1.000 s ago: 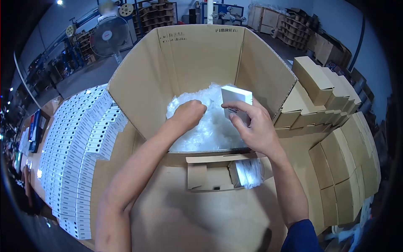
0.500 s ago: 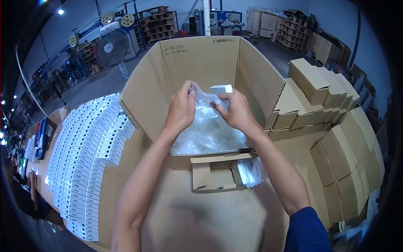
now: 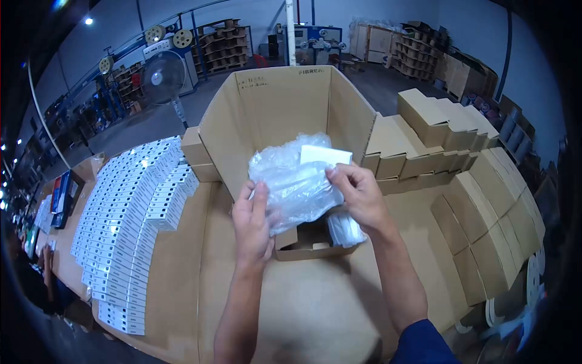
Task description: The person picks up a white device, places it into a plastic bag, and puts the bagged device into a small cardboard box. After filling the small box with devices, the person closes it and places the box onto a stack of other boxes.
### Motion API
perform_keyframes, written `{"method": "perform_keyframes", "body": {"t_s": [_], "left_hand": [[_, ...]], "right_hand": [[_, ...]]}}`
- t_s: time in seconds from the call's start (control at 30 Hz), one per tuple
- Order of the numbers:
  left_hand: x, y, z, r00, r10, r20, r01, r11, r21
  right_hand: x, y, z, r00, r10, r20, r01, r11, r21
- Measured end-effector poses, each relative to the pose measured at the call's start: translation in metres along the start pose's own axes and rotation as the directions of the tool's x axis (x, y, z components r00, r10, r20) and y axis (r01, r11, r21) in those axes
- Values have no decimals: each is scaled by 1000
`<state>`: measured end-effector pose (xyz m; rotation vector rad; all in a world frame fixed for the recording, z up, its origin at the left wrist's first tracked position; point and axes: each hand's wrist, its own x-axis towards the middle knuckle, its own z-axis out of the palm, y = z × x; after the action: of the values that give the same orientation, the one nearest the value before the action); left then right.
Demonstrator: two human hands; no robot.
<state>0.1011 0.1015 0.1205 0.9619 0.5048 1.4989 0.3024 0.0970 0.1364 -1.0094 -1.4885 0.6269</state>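
A crumpled clear plastic bag (image 3: 300, 193), seemingly bubble wrap, is stretched between my two hands above the small carton. My left hand (image 3: 251, 221) is closed on its left edge, with the thumb on top. My right hand (image 3: 362, 197) pinches the bag's right edge between thumb and fingers. A flat white box (image 3: 326, 155) juts out behind the bag, against my right fingers, whose grip on it is partly hidden. Below, the open brown carton (image 3: 315, 253) holds plastic-wrapped white items (image 3: 345, 230) at its right end.
A large open cardboard box (image 3: 282, 103) containing more clear plastic (image 3: 285, 151) stands behind my hands. Rows of stacked white boxes (image 3: 121, 212) fill the left. Brown cartons (image 3: 491, 224) are piled on the right. A fan (image 3: 163, 79) stands beyond, and another person's arm (image 3: 47, 264) shows far left.
Both hands have come back toward me from over the large box, bringing the plastic bag and white box. The bag is now spread wider between them, and the view has shifted slightly.
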Motion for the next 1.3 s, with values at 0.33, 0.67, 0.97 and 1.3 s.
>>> {"method": "perform_keyframes", "body": {"t_s": [0.33, 0.67, 0.97, 1.3], "left_hand": [[-115, 42, 14, 881, 274, 385, -467, 386, 795], [-175, -18, -9, 968, 241, -75, -142, 767, 625], [-176, -23, -32, 945, 36, -326, 28, 982, 189], [-218, 14, -11, 784, 329, 526, -591, 141, 794]], "right_hand": [[-93, -83, -14, 932, 49, 358, 66, 951, -301], [-194, -42, 8, 985, 102, -137, -112, 991, -72], [-240, -41, 49, 950, 272, -155, -248, 955, 160], [-252, -52, 50, 936, 336, -106, -334, 942, 38]]}}
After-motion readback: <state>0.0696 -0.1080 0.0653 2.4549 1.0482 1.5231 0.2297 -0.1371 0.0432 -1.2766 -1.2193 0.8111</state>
